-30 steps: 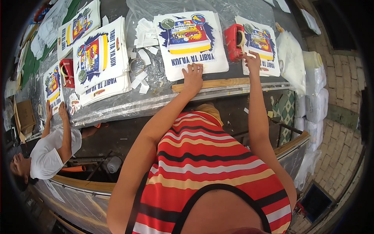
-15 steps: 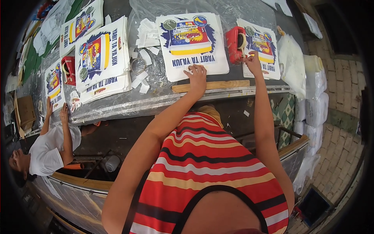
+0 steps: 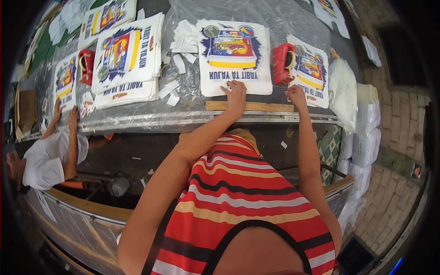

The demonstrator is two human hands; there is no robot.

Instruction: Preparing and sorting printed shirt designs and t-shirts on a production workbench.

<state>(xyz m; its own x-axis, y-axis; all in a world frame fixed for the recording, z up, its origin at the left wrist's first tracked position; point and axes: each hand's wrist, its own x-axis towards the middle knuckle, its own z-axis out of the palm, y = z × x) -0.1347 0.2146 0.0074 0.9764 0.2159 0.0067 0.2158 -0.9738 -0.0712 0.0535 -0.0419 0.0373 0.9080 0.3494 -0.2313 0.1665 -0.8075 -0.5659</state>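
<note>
In front of me lies a stack of white printed sheets point(image 3: 263, 85) with a colourful picture and a blue border. My left hand point(image 3: 236, 97) rests on its near edge, fingers spread, holding nothing. A red tape dispenser point(image 3: 280, 64) stands between this stack and another pile of printed sheets point(image 3: 311, 64) on the right. Just below the dispenser, my right hand point(image 3: 296, 96) is closed in a pinch beside the right pile's near corner. A thin pale strip of tape seems to run from the dispenser to the fingertips; its end is hidden.
A wooden strip point(image 3: 250, 106) lies along the edge of the plastic-covered table point(image 3: 183, 107). White scraps point(image 3: 183, 39) and a tape roll point(image 3: 168, 72) lie left of my stack. Farther left are more printed stacks point(image 3: 153, 59), another red dispenser point(image 3: 85, 66) and a co-worker point(image 3: 50, 158).
My right hand has come down toward the table edge, away from the dispenser's roll. My left hand stays on the stack. The whole view has shifted slightly.
</note>
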